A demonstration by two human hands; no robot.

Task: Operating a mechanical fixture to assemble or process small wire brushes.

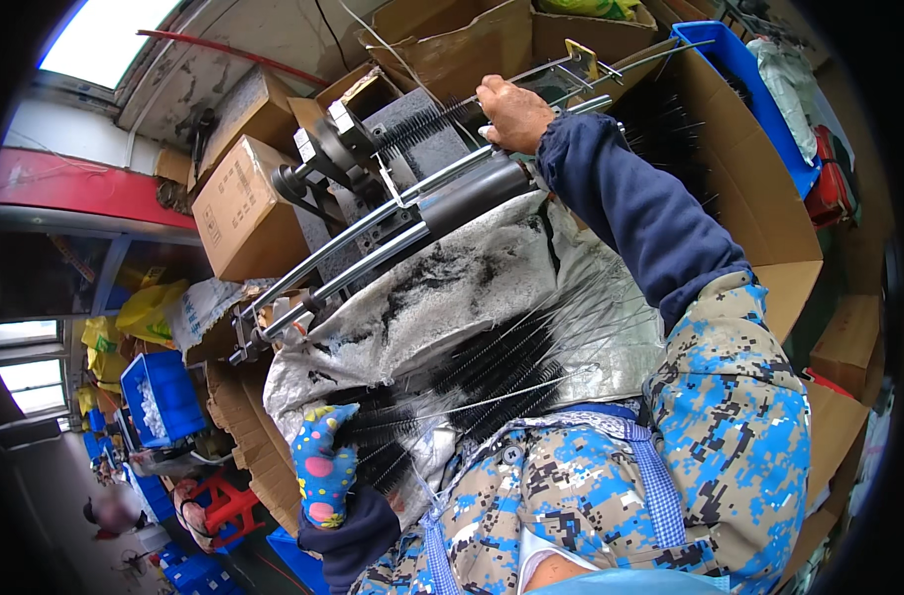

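Observation:
My right hand (514,114), bare below a dark blue sleeve, is closed over a long twisted-wire brush (422,129) on the machine. The brush runs from the machine's round black head (343,139) on the left and passes under my fingers. Two steel guide rods (378,248) and a dark cylinder (475,193) lie just below that hand. My left hand (325,466), in a blue glove with coloured dots, is low on the left, its fingers around the ends of thin wire brushes. Black-bristled wire brushes (497,362) lie across my lap on a stained white woven sack (452,268).
Cardboard boxes (244,213) stand beyond the machine. On the right, an opened carton (754,169) holds more black brushes, with a blue bin (759,99) behind it. A blue crate (165,397) and a red stool (229,506) are at the left. Another person (115,511) is blurred far left.

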